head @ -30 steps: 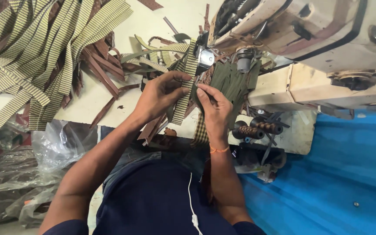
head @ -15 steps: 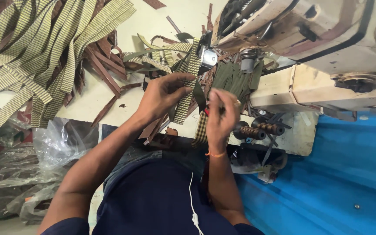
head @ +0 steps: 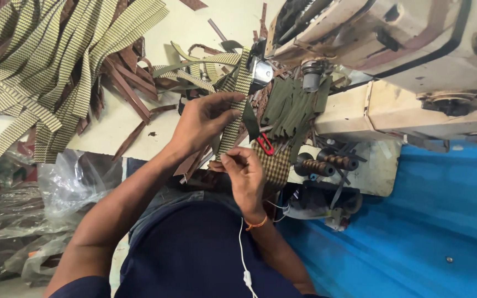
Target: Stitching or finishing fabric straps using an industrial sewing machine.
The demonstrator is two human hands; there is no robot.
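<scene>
There were two hands, one sewing machine (head: 415,49), two dark thread spools (head: 327,164), one red-handled scissors (head: 265,144), and many woven straps (head: 45,83), too tangled to count.

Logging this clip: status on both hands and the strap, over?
Left hand pinching checked woven strap. Right hand gripping its lower end. Olive fabric pieces and sewing machine close beside; nothing blocking.
</scene>
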